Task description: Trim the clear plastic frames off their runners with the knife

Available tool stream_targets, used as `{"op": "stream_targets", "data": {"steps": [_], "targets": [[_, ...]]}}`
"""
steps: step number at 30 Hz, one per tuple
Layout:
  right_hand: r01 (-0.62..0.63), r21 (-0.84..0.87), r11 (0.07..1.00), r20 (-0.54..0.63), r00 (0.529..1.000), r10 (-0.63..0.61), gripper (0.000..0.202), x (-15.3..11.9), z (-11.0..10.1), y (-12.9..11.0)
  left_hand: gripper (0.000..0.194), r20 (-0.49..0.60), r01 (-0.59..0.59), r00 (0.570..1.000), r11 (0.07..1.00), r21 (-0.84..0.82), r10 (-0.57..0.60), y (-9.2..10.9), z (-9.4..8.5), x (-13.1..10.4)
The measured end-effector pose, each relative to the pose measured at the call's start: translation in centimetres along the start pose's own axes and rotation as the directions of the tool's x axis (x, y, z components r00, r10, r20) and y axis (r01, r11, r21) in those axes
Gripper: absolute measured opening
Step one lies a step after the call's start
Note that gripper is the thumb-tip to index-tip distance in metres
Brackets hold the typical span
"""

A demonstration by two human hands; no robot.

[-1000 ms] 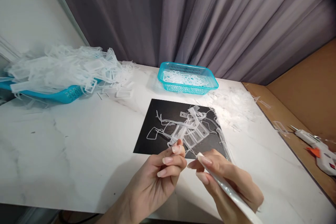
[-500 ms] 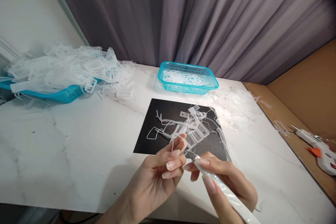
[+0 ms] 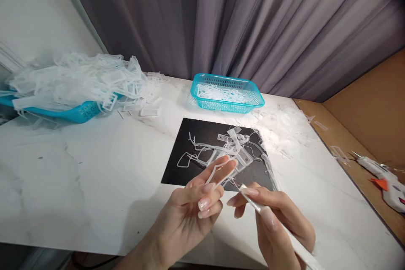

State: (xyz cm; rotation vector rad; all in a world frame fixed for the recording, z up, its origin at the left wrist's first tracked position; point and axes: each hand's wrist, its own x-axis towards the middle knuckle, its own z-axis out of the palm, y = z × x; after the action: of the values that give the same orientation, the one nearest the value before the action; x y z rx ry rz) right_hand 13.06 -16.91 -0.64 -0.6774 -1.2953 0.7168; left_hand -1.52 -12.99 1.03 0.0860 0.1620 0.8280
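Observation:
Pinched between the thumb and fingers of my left hand (image 3: pixel 199 211) is a thin translucent white plastic frame (image 3: pixel 216 172), narrow and bent outward past the fingertips. My right hand (image 3: pixel 278 215) grips a white pen-shaped tool (image 3: pixel 289 236), its slim tip pointing at the frame close to my left fingers. Whether the tip touches the plastic I cannot tell. Beneath and beyond both hands lies a black mat (image 3: pixel 177 143) strewn with a tangle of clear plastic strips and small rectangular pieces (image 3: pixel 234 143).
A blue basket (image 3: pixel 228 107) holding white strips stands at the back. To the left, another blue basket (image 3: pixel 79 114) is heaped with plastic frames (image 3: pixel 82 76). Plastic scraps (image 3: pixel 284 128) cover the right rear. A white glue gun (image 3: pixel 379 173) lies on the brown surface at right.
My left index and middle fingers have stretched out, and the frame shows more plainly between them. My right hand has drawn back slightly rightward with the tool.

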Motion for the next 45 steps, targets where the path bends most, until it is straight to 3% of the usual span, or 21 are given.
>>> {"op": "stream_targets", "data": {"steps": [4, 10, 19, 26, 37, 45], "targets": [[-0.048, 0.032, 0.998, 0.004, 0.999, 0.048, 0.021, -0.2, 0.4, -0.3, 0.041, 0.048, 0.001, 0.999, 0.999, 0.053, -0.003, -0.1, -0.2, -0.1], [-0.031, -0.018, 0.999, -0.121, 0.992, 0.029, 0.015, -0.6, 1.6, -0.7, 0.050, 0.083, 0.031, 0.996, 0.997, 0.076, -0.037, 0.0, -0.2, -0.2], [0.024, 0.019, 1.000, -0.094, 0.995, -0.022, 0.017, -0.8, 2.2, 0.2, 0.051, 0.176, 0.087, 0.980, 0.995, 0.049, -0.094, -0.1, 0.4, 0.0], [0.016, 0.010, 1.000, -0.060, 0.998, -0.015, 0.020, -1.3, 2.5, 0.5, 0.053, 0.160, 0.086, 0.983, 0.995, 0.042, -0.092, -0.2, 0.4, 0.0], [-0.102, -0.038, 0.994, -0.204, 0.975, 0.092, 0.016, -0.5, 1.9, -0.8, 0.058, 0.113, 0.045, 0.992, 0.995, 0.092, -0.056, -0.2, 0.1, -0.2], [-0.057, 0.029, 0.998, -0.177, 0.982, 0.061, 0.018, -0.9, 3.1, -1.1, 0.062, 0.040, 0.087, 0.995, 0.983, 0.159, -0.094, -0.1, 0.4, -0.3]]}}
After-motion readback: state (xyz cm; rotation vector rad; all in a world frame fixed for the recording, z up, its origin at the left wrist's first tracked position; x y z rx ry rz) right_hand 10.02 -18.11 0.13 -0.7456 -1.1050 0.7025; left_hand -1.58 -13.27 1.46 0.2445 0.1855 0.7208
